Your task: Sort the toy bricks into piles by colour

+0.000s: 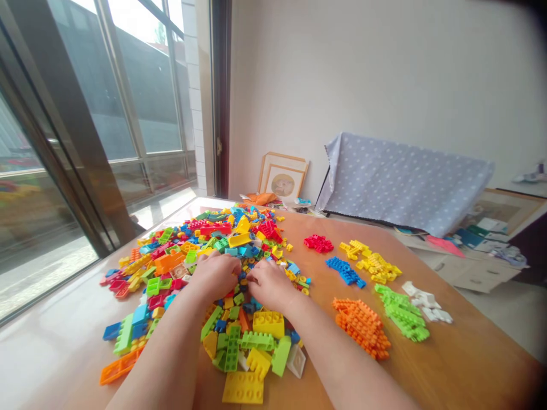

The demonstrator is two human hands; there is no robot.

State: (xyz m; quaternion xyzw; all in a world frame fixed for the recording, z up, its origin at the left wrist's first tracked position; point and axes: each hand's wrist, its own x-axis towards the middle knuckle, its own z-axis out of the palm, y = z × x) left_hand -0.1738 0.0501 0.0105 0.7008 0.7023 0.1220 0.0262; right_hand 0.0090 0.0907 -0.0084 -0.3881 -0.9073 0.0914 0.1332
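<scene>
A big heap of mixed coloured bricks (171,262) covers the left half of the wooden table (470,359). Both my hands rest in the middle of the heap, close together. My left hand (216,276) lies knuckles up with fingers curled down into the bricks. My right hand (271,285) does the same just beside it. Their fingertips are buried among the pieces, so what they grip is hidden. To the right lie sorted piles: red (318,244), yellow (371,263), blue (346,272), orange (362,326), green (401,312) and white (427,297).
A tall window (106,114) runs along the left. Behind the table lean picture frames (282,179) against the wall, beside an object under a dotted grey cloth (405,182). Papers and boxes (478,239) lie at the right, beyond the table edge.
</scene>
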